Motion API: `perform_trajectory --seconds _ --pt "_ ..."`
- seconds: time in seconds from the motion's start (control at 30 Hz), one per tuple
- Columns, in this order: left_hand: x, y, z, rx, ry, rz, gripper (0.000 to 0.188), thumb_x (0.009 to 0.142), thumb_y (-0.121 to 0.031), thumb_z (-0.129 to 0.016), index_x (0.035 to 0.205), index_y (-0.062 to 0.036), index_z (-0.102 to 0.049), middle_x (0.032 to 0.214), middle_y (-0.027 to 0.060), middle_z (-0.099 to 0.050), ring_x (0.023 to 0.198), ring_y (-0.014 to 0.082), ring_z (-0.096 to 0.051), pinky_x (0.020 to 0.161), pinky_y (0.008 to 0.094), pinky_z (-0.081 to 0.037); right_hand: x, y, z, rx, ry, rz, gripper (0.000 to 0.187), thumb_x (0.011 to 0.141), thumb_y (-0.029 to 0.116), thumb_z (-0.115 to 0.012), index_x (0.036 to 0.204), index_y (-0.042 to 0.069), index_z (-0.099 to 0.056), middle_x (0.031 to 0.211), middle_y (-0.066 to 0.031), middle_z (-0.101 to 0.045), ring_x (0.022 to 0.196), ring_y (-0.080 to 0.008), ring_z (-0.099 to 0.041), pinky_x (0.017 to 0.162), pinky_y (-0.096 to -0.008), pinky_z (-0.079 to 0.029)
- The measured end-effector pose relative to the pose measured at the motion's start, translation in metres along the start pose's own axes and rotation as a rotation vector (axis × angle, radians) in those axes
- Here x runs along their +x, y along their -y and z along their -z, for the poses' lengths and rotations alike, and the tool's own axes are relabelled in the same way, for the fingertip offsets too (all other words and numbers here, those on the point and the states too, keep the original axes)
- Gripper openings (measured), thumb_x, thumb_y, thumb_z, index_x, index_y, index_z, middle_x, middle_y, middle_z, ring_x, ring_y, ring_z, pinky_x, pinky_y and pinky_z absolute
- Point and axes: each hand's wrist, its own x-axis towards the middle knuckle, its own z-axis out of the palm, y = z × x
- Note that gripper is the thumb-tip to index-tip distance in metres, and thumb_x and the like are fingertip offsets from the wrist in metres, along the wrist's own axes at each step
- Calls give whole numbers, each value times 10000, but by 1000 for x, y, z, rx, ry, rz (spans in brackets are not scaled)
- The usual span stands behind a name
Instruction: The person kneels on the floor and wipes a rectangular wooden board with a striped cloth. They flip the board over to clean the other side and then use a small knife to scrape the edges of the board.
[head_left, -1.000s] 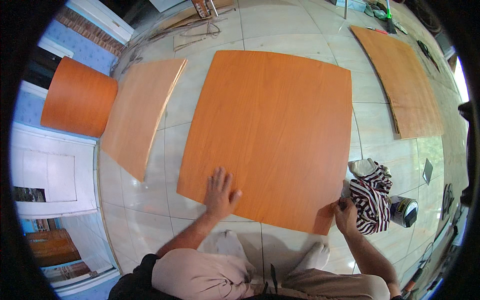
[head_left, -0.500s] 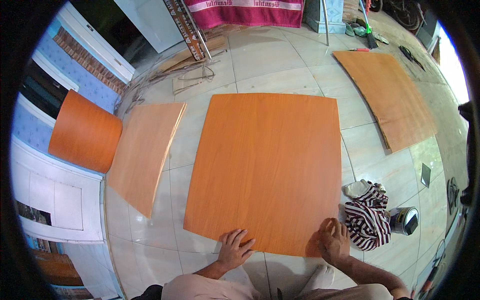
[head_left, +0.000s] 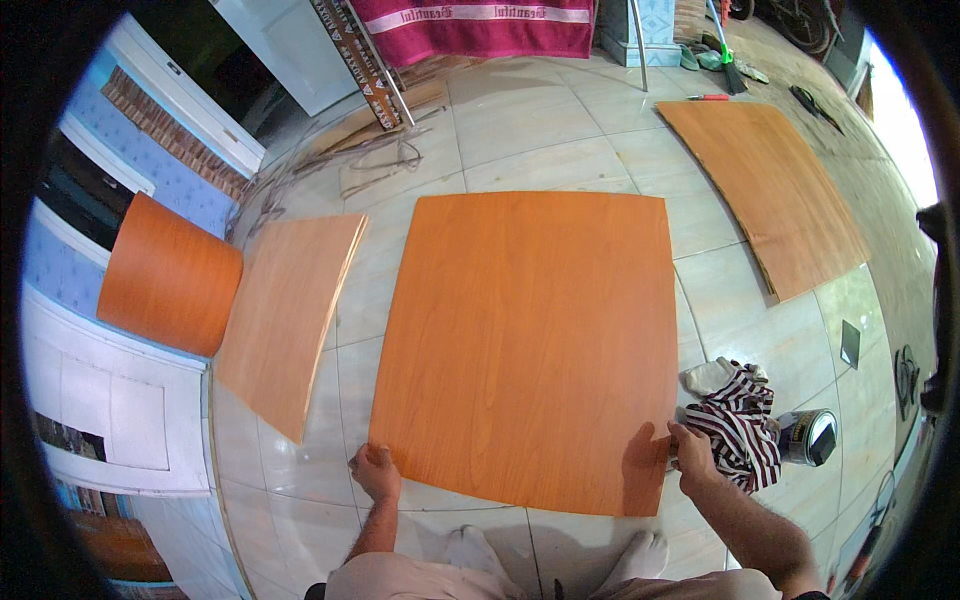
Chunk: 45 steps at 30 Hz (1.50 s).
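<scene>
A large orange wood-grain panel [head_left: 525,340] lies in front of me on the tiled floor, its near edge slightly curved in the view. My left hand [head_left: 377,472] is at the panel's near left corner, fingers curled in and closed on its edge. At the right edge, close to the near right corner, my right hand [head_left: 692,452] grips the side, casting a shadow onto the surface. Beside that hand is a bunched striped cloth [head_left: 738,430], dark and white. The fingertips under the panel's edges are partly hidden.
Plywood sheets [head_left: 290,315] lie at left, with a rolled orange sheet [head_left: 172,275] by the wall. More plywood [head_left: 775,195] is at far right. An open tin [head_left: 805,438] stands beyond the cloth, and a flat scraper-like plate [head_left: 850,345] lies farther right. A broom [head_left: 733,75] stands far right.
My left hand has slid left from the near edge to the panel's left corner. My right hand has moved off the top surface to the right edge.
</scene>
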Motion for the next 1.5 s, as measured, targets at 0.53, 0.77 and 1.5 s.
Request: perform_trajectory --seconds 0.53,0.77,1.5 --pt "9 -94 19 -35 360 -434 614 1059 -350 -658 1489 72 -542 1649 311 -407 1545 442 -378 1264 528 -338 -97 98 -1 146 327 247 184 968 125 -764 918 -5 -644 855 -98 -716 757 -148 -676 703 -313 -544" --pt "-32 -185 104 -349 710 -928 860 980 -522 -736 1569 39 -456 1697 305 -333 1576 481 -319 1293 564 -267 -168 163 -31 60 336 518 225 914 41 -790 844 62 -577 796 -40 -676 717 -88 -625 625 -256 -495" --pt "-48 -5 54 -1754 1069 660 204 1034 -293 -613 986 -109 -687 1047 38 -711 1039 234 -674 976 446 -563 -157 155 -27 81 265 517 238 983 151 -758 880 22 -587 779 -22 -634 697 -79 -561 612 -268 -458"
